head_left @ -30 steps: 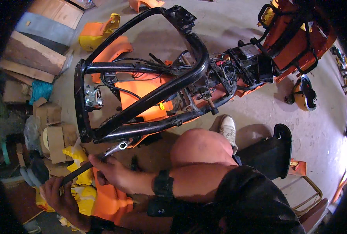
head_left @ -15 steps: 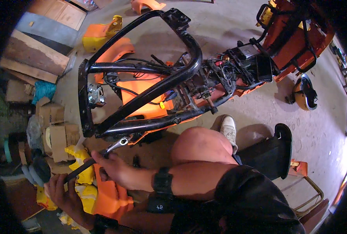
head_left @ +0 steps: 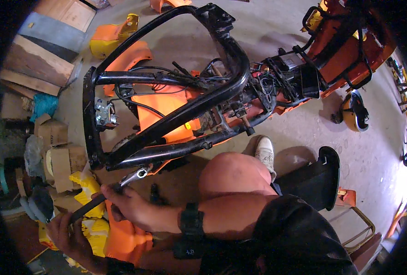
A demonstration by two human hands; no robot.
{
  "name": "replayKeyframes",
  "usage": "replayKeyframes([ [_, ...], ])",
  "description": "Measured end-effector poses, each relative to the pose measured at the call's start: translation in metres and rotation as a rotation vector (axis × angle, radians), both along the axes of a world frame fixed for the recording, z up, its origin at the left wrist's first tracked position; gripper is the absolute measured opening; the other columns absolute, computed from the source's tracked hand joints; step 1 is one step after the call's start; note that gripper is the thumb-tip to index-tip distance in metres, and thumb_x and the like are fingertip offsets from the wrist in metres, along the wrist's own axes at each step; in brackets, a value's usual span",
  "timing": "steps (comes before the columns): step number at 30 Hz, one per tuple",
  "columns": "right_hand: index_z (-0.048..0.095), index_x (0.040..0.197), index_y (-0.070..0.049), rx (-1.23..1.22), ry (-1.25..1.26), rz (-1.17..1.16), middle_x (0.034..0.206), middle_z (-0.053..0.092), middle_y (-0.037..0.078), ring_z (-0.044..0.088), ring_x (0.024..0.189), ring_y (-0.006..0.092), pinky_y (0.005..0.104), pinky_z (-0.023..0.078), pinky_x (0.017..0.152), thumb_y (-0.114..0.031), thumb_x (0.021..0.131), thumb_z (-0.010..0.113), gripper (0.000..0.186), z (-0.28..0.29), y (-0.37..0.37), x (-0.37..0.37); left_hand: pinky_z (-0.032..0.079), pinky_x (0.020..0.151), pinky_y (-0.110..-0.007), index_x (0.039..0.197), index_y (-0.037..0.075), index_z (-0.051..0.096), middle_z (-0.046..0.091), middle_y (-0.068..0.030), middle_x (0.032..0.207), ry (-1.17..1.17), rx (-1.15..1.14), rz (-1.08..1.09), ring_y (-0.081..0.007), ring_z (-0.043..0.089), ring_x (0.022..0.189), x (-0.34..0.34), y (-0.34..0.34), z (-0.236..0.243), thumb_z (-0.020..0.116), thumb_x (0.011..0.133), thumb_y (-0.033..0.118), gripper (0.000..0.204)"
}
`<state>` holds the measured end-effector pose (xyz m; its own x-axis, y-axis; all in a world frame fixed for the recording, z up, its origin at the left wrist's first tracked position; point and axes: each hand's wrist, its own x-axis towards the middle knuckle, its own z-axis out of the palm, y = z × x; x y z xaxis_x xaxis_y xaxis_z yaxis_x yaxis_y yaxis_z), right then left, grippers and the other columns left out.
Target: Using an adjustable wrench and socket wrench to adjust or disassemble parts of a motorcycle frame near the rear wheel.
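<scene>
I hold a long wrench (head_left: pixel 92 207) aslant at the lower left, with a dark handle and a shiny ring-shaped head. My right hand (head_left: pixel 128 205) is closed around it just behind the head. Lower down, the fingers of my left hand (head_left: pixel 70 236) wrap the handle's far end. The wrench head lies just below the lower tube of a black tubular frame (head_left: pixel 166 149); whether they touch I cannot tell. A silvery metal part (head_left: pixel 106 114) sits at the frame's left end, and cables and dark mechanical parts (head_left: pixel 233 110) fill its middle.
Orange and yellow panels (head_left: pixel 129 238) lie below my hands. Cardboard boxes (head_left: pixel 63 167) and boards (head_left: pixel 40 62) line the left side. A black stool-like object (head_left: pixel 304 181) stands right of my knee. An orange helmet (head_left: pixel 355 111) rests on the floor at right.
The wrench and both hands have shifted slightly left and down in the view. The frame also appears a little shifted as the view moved. Both hands keep their grip.
</scene>
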<state>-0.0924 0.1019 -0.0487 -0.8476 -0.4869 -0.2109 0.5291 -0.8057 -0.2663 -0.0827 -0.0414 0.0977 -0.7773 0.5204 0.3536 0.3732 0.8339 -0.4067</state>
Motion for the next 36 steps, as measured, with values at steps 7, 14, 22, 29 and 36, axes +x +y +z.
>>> replayKeyframes([
  [7,0.055,0.095,-0.009,-0.003,-0.015,-0.022,0.057,0.039,-0.003,0.039,0.051,0.0071,0.0236,0.032,0.045,-0.053,0.089,0.048,0.046,0.000,-0.003,-0.001,0.039,0.085,-0.041,0.091,0.007,0.063,0.063,-0.0093,0.093,-0.003,0.048,-0.005,-0.0277,0.056,0.090,-0.002,0.004,0.000,0.071,0.065,0.001,0.028],
  [14,0.051,0.095,-0.008,0.023,0.055,0.023,0.056,0.043,-0.001,0.040,0.050,0.0083,0.0240,0.032,0.046,-0.056,0.088,0.047,0.049,0.005,0.012,0.004,0.038,0.077,-0.041,0.087,0.003,0.061,0.059,-0.0102,0.089,0.030,0.111,-0.057,-0.0295,0.051,0.085,0.003,0.009,-0.005,0.068,0.069,0.012,0.021],
  [22,0.051,0.097,-0.007,0.104,-0.022,0.072,0.058,0.043,0.000,0.040,0.051,0.0081,0.0236,0.032,0.046,-0.056,0.087,0.048,0.050,0.007,0.016,0.003,0.037,0.080,-0.042,0.088,0.002,0.061,0.060,-0.0107,0.090,0.028,0.051,0.033,-0.0305,0.051,0.087,0.005,0.012,-0.007,0.069,0.068,0.010,0.023],
  [29,0.053,0.096,-0.008,-0.006,-0.004,0.020,0.060,0.042,-0.001,0.041,0.052,0.0073,0.0231,0.033,0.045,-0.055,0.087,0.049,0.049,0.010,0.014,0.004,0.038,0.084,-0.040,0.089,0.001,0.062,0.060,-0.0114,0.092,0.023,-0.002,0.036,-0.0309,0.052,0.092,0.005,0.001,-0.003,0.069,0.067,0.009,0.024],
  [36,0.056,0.098,-0.007,-0.120,0.055,-0.042,0.060,0.042,-0.003,0.038,0.050,0.0068,0.0231,0.031,0.045,-0.053,0.088,0.050,0.047,0.002,0.006,0.002,0.040,0.084,-0.041,0.090,0.002,0.063,0.061,-0.0123,0.092,0.013,0.035,-0.015,-0.0306,0.053,0.091,-0.002,-0.004,-0.003,0.069,0.066,0.006,0.025],
])
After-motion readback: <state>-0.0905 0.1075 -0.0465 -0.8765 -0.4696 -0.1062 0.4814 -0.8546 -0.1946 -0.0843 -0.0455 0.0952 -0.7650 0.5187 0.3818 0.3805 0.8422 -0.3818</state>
